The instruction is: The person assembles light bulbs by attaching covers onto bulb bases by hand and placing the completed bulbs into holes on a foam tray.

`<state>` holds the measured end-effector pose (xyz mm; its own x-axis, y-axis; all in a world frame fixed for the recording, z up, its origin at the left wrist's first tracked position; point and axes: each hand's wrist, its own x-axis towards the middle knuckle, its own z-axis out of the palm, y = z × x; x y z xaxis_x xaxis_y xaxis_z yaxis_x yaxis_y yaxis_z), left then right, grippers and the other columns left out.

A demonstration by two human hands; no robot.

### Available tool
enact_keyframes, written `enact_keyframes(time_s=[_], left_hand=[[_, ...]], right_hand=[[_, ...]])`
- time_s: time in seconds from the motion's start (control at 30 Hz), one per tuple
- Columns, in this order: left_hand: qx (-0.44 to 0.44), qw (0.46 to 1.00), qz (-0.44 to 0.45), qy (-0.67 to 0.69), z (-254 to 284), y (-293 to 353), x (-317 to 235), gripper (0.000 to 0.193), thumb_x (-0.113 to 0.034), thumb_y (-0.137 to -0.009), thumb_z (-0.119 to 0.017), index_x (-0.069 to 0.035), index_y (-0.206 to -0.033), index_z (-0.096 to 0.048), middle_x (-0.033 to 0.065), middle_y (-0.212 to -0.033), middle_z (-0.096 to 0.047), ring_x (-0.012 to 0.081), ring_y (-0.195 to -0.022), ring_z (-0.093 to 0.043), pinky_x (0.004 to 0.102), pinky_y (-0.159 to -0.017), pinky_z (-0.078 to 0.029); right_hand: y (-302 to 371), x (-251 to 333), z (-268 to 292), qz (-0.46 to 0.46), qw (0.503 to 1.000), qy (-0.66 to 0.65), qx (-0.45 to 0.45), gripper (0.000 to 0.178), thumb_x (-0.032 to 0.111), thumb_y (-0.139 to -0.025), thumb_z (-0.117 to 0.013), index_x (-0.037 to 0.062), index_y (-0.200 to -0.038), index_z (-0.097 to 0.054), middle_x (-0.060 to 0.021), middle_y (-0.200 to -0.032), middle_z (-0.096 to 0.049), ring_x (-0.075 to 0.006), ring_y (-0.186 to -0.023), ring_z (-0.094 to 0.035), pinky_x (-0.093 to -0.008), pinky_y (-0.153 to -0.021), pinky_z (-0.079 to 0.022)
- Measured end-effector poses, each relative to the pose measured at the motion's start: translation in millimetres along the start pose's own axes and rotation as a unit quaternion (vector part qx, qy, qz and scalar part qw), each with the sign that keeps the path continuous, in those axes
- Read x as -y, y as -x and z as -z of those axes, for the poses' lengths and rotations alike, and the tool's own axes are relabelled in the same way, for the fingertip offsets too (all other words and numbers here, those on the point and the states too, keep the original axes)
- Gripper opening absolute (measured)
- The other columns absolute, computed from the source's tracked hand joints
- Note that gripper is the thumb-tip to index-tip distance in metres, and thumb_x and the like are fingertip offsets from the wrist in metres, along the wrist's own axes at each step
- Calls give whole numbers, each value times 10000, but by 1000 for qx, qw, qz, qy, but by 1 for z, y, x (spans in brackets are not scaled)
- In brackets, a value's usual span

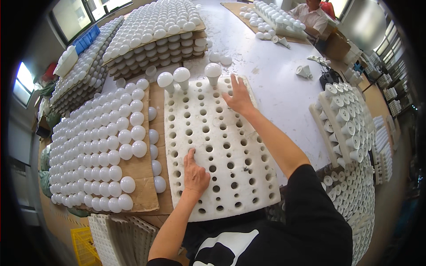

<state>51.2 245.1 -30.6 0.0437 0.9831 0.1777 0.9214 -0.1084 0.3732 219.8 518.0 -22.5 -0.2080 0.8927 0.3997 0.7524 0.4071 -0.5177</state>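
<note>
Left hand (196,176): index finger stretched forward onto the foam board (219,155), other fingers curled, nothing visibly held. Right hand (239,97): open, fingers spread over the board's far right part, no object seen in it. Whether its fingertips press down, cannot tell.

The board lies beneath both hands. It looks light, so steady, flat pressure from the left hand probably serves best; the right should reach around the bulbs (181,75), not across them, and keep stems upright.

Counts: one board under the hands. Three bulbs standing along its far edge, left of the right hand. Two loose domes (226,60) beyond them. Left of the left hand, five domes (154,136) in a strip beside a cardboard sheet (144,177); the sheet's own domes overlap too much to count. Right of the right forearm, white cones (353,128), many, uncounted. One co-worker (313,17), far beyond the right hand.
</note>
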Motion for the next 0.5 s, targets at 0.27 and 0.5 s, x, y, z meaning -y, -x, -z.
enact_keyframes(time_s=[0.27,0.5], left_hand=[[-41,999,-16,-6,-7,-22,-29,146,-31,-586,-601,106,-609,-646,398,-1298,-366,516,-1225,-336,513,-1071,-274],[28,983,-175,55,-51,-132,-102,144,-15,-615,-607,128,-610,-621,412,-1273,-382,525,-1208,-341,553,-1055,-263]], right_hand=[[110,-70,71,-60,990,127,20,612,351,-849,-577,-27,-1313,-447,-356,-1334,-393,-490,-1202,-426,-518,-1022,-345],[109,-65,56,6,997,69,-18,506,310,-838,-578,-89,-1144,-527,-353,-1242,-467,-457,-1126,-485,-497,-986,-375]])
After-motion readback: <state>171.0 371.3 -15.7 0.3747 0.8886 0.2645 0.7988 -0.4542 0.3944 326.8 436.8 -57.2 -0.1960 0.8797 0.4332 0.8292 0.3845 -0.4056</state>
